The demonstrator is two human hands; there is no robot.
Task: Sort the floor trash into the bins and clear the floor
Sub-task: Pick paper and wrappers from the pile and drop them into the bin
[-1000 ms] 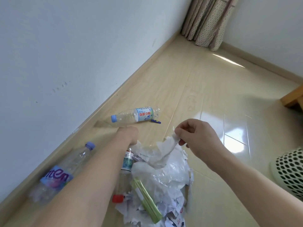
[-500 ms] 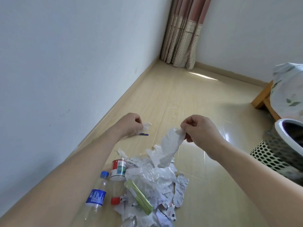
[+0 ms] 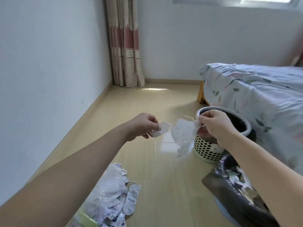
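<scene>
Your right hand has its fingertips pinched on the top corner of a large crumpled white tissue, which hangs down loosely in front of the white perforated plastic bin with a dark liner. The hand itself sits over that bin's near rim, so the tissue is close to the opening but not yet inside it. Your left hand is curled around a smaller scrap of white paper, held between thumb and fingers just beside the tissue, out over the pale wood-look floor.

Both hands are loaded, then, and nothing in them has been dropped yet — I'd judge this as the carry-to-bin step of one round among several. A second bin lined with a dark plastic bag stands nearer you at lower right, and torn white paper already lies in it, so some sorting appears done.

Plenty is left. A heap of torn white paper and clear plastic wrappers lies on the floor by your left forearm, with a pale green packet at its near edge. Whether other trash lies beyond the frame I cannot tell.
</scene>
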